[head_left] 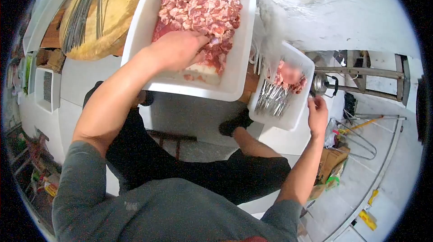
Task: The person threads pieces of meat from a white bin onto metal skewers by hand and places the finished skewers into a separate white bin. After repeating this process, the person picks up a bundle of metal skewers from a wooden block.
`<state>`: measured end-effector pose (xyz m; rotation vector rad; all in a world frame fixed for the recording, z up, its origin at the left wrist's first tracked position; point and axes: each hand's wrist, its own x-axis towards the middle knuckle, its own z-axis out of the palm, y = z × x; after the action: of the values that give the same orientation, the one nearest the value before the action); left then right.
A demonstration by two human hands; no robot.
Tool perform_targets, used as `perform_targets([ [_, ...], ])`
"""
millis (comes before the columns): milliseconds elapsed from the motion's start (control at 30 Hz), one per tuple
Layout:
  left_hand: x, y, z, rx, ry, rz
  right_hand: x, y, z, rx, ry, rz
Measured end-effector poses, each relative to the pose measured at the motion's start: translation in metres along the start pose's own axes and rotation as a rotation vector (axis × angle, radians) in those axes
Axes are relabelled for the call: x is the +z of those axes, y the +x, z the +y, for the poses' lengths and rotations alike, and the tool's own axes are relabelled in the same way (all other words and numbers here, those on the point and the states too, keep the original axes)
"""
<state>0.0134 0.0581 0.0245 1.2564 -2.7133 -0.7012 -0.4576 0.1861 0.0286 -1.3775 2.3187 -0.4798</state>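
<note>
My left hand (180, 49) reaches into a large white plastic tub (194, 89) with its fingers closed at the near edge of a heap of cut raw meat (203, 5). Its fingertips touch a piece of meat, partly hidden by the hand. To the right, my right hand (318, 112) is just outside the right rim of a smaller white tub (282, 124). Its fingers are curled together; whatever they hold does not show clearly. Inside that smaller tub lie several metal skewers (273, 100) side by side, with meat (285, 76) at their far ends.
At the upper left, a round wooden board (119, 21) bears a bundle of bare metal skewers (85, 14). A metal pot or kettle (320, 84) stands right of the smaller tub, near a wooden frame (370, 73). A cardboard box (333, 161) sits lower right.
</note>
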Motion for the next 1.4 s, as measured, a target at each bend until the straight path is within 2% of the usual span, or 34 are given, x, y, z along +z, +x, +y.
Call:
perform_targets([
  [100,-0.004,0.002,0.002,-0.016,-0.013,-0.066,-0.007,-0.054,-0.071,0.028,0.377,0.110],
  [167,0.002,0.006,-0.001,-0.011,-0.024,-0.076,0.021,-0.078,-0.085,-0.080,0.488,0.052],
  [233,0.000,0.007,0.000,-0.026,-0.024,-0.100,0.050,-0.099,-0.112,-0.142,0.255,-0.161],
  [300,-0.004,0.006,0.007,-0.058,-0.024,-0.136,0.082,-0.104,-0.117,-0.342,0.078,-0.255],
  [400,-0.003,0.008,0.010,-0.123,-0.011,-0.197,0.097,-0.108,-0.140,-0.554,-0.073,-0.303],
  [500,-0.003,0.009,0.009,-0.106,0.014,-0.136,0.103,-0.101,-0.148,-0.494,0.016,-0.344],
  [600,-0.013,0.011,0.014,-0.150,0.014,-0.223,0.099,-0.094,-0.148,-0.430,0.041,-0.299],
  [633,-0.009,0.013,0.012,-0.109,0.004,-0.187,0.099,-0.092,-0.148,-0.406,0.061,-0.280],
  [700,0.008,0.014,-0.001,-0.067,-0.005,-0.108,0.097,-0.090,-0.146,-0.431,0.029,-0.261],
  [767,0.000,0.014,0.005,-0.092,-0.003,-0.166,0.097,-0.093,-0.152,-0.441,0.006,-0.300],
  [800,0.010,0.012,-0.002,-0.054,-0.004,-0.103,0.096,-0.096,-0.158,-0.444,-0.001,-0.332],
  [833,0.009,0.014,-0.001,-0.092,0.000,-0.156,0.096,-0.098,-0.161,-0.439,-0.012,-0.357],
  [933,0.020,0.015,-0.005,-0.068,0.016,-0.109,0.099,-0.101,-0.162,-0.445,-0.058,-0.348],
  [1033,0.026,0.017,-0.009,-0.039,0.033,-0.085,0.105,-0.099,-0.159,-0.562,-0.038,-0.229],
  [1267,0.038,0.021,-0.018,-0.012,0.045,-0.039,0.102,-0.099,-0.166,-0.546,-0.056,-0.261],
  [1367,0.025,0.025,-0.010,-0.089,0.045,-0.236,0.103,-0.100,-0.164,-0.567,-0.059,-0.238],
  [1400,0.024,0.024,-0.008,-0.101,0.049,-0.236,0.103,-0.100,-0.163,-0.565,-0.053,-0.247],
])
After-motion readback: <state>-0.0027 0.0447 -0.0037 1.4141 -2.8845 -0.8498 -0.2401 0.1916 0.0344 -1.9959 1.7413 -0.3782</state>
